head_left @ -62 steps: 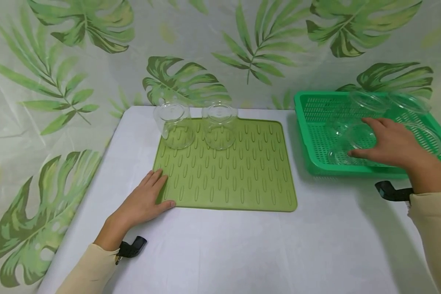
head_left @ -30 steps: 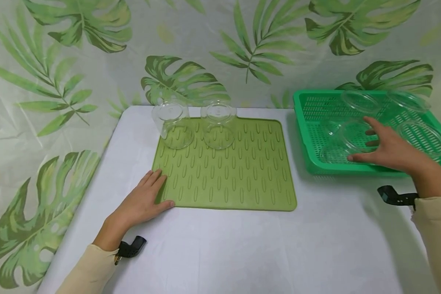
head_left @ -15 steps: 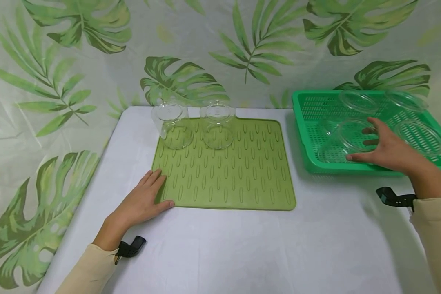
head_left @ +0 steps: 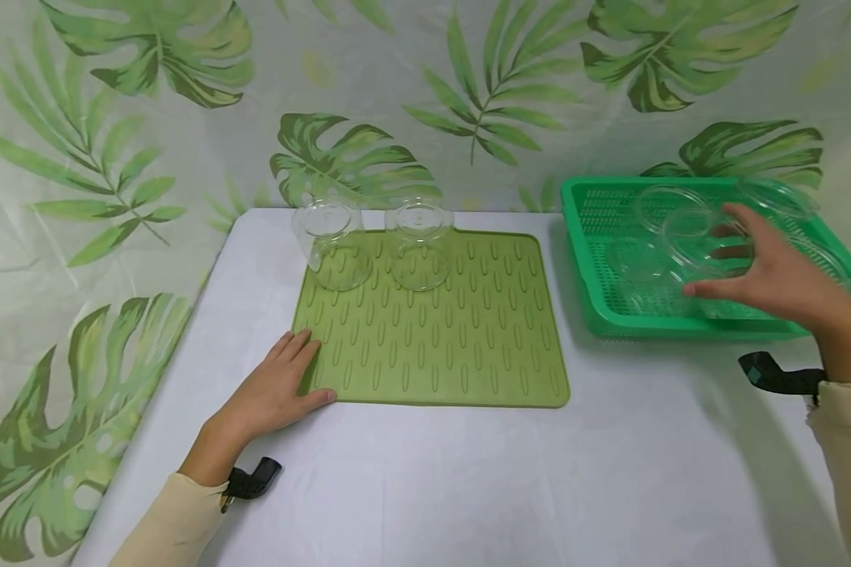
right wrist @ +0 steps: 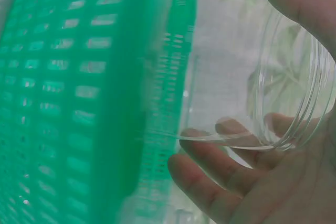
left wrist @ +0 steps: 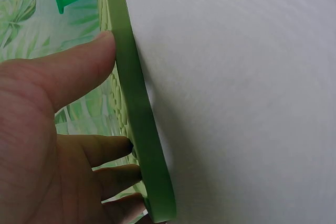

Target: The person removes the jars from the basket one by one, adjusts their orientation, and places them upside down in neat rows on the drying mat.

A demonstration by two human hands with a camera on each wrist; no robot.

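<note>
In the head view my left hand rests on the lower left corner of a green drying mat, fingers straight. The left wrist view shows its thumb and fingertips at the mat's edge. Above the green basket, my right hand holds a clear glass cup. In the right wrist view, thumb and fingers curve around the cup near its ridged end. Two more clear cups stand at the mat's back left, seemingly upside down.
Several other clear cups stand in the basket, among them one at the back right; their outlines overlap. A white cloth covers the table. A leaf-patterned curtain rises directly behind the mat and basket.
My right hand has closed in around the cup and lifted it slightly, moving a little up and to the right. My left hand and the cups on the mat stay in place.
</note>
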